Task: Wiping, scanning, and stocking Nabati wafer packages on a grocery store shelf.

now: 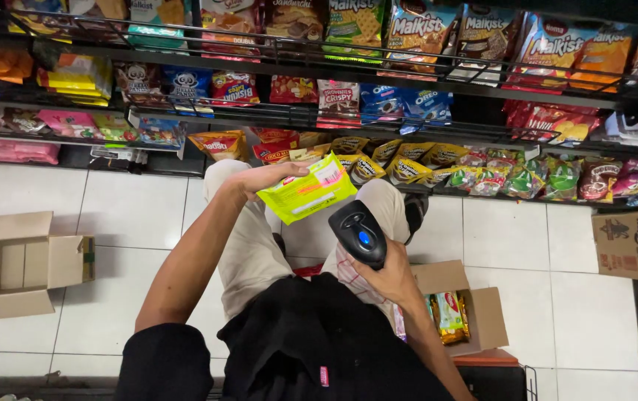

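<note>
Two hands busy: left hand [256, 180] fingers clamp yellow-green packet [307, 189], right hand [389, 278] fingers grip scanner [360, 232]; open carton [482, 312] holds packets.

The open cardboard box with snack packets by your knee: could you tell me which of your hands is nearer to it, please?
Right. The right hand, gripping the black scanner, is just above-left of the box. The left hand holds a yellow-green packet farther away, near the shelves.

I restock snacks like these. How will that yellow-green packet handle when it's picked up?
Probably light: the left hand holds the yellow-green packet by one edge alone. Likely flexible, since its film looks thin and slightly bowed. Its glossy surface may be slippery.
</note>
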